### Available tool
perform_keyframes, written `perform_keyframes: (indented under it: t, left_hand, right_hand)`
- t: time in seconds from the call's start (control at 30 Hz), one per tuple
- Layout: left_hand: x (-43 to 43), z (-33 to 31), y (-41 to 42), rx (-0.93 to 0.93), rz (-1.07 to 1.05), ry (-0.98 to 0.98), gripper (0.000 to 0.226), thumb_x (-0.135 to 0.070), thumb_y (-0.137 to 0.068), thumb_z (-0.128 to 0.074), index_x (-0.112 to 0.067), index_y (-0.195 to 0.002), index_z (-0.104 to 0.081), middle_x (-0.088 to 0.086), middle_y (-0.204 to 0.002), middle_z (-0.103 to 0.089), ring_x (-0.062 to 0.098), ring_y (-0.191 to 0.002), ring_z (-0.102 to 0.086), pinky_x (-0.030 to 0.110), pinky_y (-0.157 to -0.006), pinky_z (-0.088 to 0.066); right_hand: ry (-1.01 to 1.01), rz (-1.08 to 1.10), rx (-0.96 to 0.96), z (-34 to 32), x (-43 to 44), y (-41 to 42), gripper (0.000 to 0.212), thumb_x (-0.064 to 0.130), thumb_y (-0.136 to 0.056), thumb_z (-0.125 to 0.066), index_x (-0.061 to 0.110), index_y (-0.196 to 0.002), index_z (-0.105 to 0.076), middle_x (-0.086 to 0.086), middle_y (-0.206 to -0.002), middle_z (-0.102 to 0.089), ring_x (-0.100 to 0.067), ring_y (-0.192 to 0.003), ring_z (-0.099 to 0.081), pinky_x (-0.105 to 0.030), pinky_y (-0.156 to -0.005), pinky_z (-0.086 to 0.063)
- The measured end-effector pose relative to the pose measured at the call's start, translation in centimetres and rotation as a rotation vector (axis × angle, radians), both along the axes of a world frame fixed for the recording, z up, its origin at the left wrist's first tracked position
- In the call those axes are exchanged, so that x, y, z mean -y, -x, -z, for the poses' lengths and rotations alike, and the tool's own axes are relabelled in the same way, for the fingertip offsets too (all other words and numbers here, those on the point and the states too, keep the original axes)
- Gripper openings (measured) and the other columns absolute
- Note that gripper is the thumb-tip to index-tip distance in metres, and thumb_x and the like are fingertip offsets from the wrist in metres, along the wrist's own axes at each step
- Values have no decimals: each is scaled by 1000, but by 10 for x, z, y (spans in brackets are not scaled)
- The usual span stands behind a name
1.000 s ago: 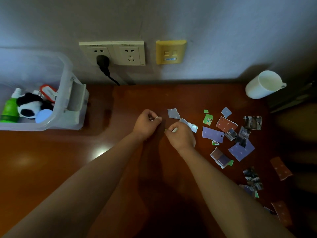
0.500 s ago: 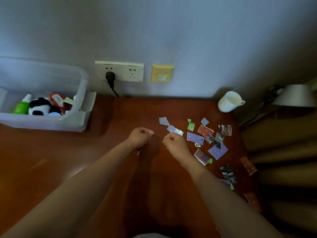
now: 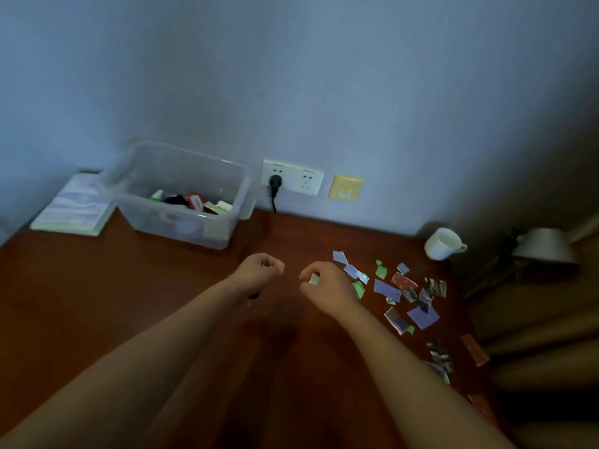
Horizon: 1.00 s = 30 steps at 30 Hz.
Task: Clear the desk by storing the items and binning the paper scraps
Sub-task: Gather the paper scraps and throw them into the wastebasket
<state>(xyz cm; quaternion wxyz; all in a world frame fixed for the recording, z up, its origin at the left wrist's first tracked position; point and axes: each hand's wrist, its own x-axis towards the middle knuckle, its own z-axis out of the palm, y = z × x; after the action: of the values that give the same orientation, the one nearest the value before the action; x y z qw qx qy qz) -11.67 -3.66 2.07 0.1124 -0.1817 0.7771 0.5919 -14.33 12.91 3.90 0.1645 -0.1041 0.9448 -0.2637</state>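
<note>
Both my hands hover above the middle of the brown desk (image 3: 97,303). My left hand (image 3: 259,270) is closed in a fist, and a small dark bit shows under it; what it holds I cannot make out. My right hand (image 3: 327,286) is curled around a small pale paper scrap (image 3: 313,279). Several torn paper scraps (image 3: 385,288), purple, green, red and printed, lie scattered just right of my right hand. A clear plastic storage box (image 3: 223,222) stands at the back left, holding a green bottle, a black-and-white plush and other small items.
A white mug (image 3: 442,243) stands at the back right by the wall. A lamp shade (image 3: 544,246) sits past the desk's right edge. A stack of papers (image 3: 73,210) lies left of the box. A black plug (image 3: 275,183) is in the wall socket.
The camera has tilted up and back, showing more wall and the whole box. Both hands have lifted off the desk and stay closed, a little further apart.
</note>
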Motion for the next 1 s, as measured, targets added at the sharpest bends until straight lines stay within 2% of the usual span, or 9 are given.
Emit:
perform_keyframes:
  t: [0.1, 0.2, 0.3, 0.4, 0.5, 0.6, 0.67, 0.77, 1.0]
  left_hand:
    - [17, -13, -36, -24, -115, 39, 15, -8, -90, -63, -3, -104, -64, -2, -62, -48, 3, -45, -40, 8, -36, -30]
    - [26, -23, -78, -40, -248, 69, 13, -6, -89, -65, -6, -101, -63, -2, -62, -48, 3, -44, -40, 8, -33, -28]
    - [27, -23, -128, -37, -385, 108, 7, -6, -87, -66, -10, -92, -63, -1, -64, -50, 7, -48, -40, 9, -35, -30]
    - [31, -26, -186, -20, -515, 170, 12, -7, -86, -66, -17, -82, -62, 1, -66, -51, 8, -45, -41, 15, -41, -35]
    - [39, -33, -247, 36, -645, 190, 5, -10, -89, -64, -14, -90, -61, 7, -72, -54, 9, -39, -41, 16, -37, -34]
    - [52, -42, -299, 46, -781, 217, 5, -13, -88, -66, -17, -89, -63, 16, -99, -64, 18, -73, -55, 24, -58, -42]
    - [62, -49, -328, 33, -870, 242, 6, -11, -87, -66, -14, -92, -64, 9, -102, -65, 16, -83, -56, 22, -67, -44]
    - [76, -57, -368, 19, -976, 238, 7, -10, -89, -64, -12, -96, -62, -3, -79, -56, 7, -61, -49, 7, -44, -37]
    - [140, -56, -449, 72, -1160, 164, 8, -3, -90, -56, -11, -91, -58, 5, -65, -50, 3, -36, -44, 13, -30, -29]
  right_hand:
    - [0, -134, -27, -10, 21, -12, 13, 27, -78, -64, 36, -88, -64, 9, -112, -58, -15, -102, -59, -30, -81, -48]
    - [20, -266, -38, -12, 35, -29, 14, 27, -77, -64, 37, -87, -64, 9, -112, -58, -15, -102, -59, -30, -84, -49]
    - [70, -396, -24, -13, 45, -52, 16, 26, -75, -65, 38, -85, -63, 9, -111, -58, -14, -101, -59, -28, -84, -48]
    - [129, -515, -4, -12, 64, -81, 15, 27, -74, -66, 38, -84, -63, 10, -110, -61, -13, -99, -60, -30, -83, -50]
    - [187, -639, 37, -15, 91, -119, 14, 26, -73, -67, 37, -81, -63, 9, -108, -62, -12, -97, -61, -29, -81, -50]
    - [237, -763, 73, -21, 118, -160, 16, 23, -72, -66, 35, -82, -63, 9, -106, -58, -11, -94, -59, -26, -78, -47]
    - [264, -841, 82, -24, 139, -185, 16, 23, -72, -66, 34, -83, -63, 9, -105, -57, -10, -93, -58, -25, -79, -46]
    - [276, -958, 91, -24, 172, -219, 16, 23, -71, -67, 36, -81, -63, 10, -105, -58, -8, -93, -59, -27, -83, -48]
    - [248, -1112, 138, -11, 264, -290, 18, 21, -74, -65, 35, -86, -64, 9, -106, -57, -11, -97, -58, -32, -86, -49]
